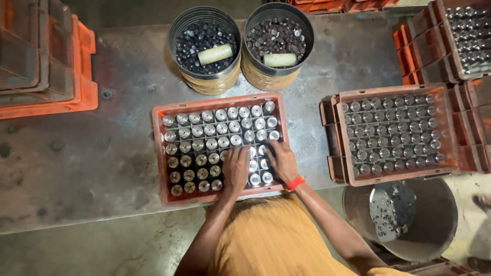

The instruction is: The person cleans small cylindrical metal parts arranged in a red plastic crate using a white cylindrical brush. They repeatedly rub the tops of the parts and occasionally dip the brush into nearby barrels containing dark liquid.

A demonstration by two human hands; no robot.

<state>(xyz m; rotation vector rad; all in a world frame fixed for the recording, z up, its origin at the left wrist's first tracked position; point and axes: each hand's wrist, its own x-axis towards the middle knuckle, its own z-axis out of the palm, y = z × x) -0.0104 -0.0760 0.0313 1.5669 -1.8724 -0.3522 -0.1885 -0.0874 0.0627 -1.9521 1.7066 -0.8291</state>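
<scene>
An orange compartment tray lies on the metal table in front of me, filled with upright metal cylinders. The upper rows look bright silver, the lower left rows darker. My left hand rests palm down on the tray's lower middle, fingers over several cylinders. My right hand, with a red band at the wrist, lies beside it on the tray's lower right cells, fingers bent onto the cylinders there. What the fingers grip is hidden.
Two round tins of small dark parts, each with a pale cylinder on top, stand behind the tray. A second filled orange tray lies to the right, more stacked trays at both sides. A grey bucket sits lower right.
</scene>
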